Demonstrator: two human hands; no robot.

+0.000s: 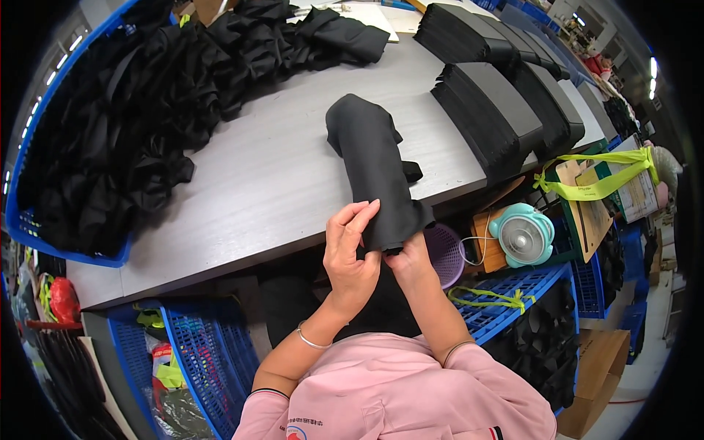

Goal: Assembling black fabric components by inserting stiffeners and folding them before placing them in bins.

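A long black fabric piece (372, 165), tube-like with a small loop or flap on its right side, lies over the table's front edge. Its near end is in my hands. My left hand (350, 249) grips the near left edge, with the index and middle fingers resting on top of the cloth. At the near right end my right hand (409, 257) holds the cloth from below; its fingertips are hidden under the fabric.
On the grey table (271, 161), a heap of black fabric pieces (139, 110) spills from a blue basket (70, 246) at left. Stacks of flat black pieces (491, 110) stand at right. A turquoise fan (524, 235), a purple basket (445, 253) and blue crates (209, 367) are below the table.
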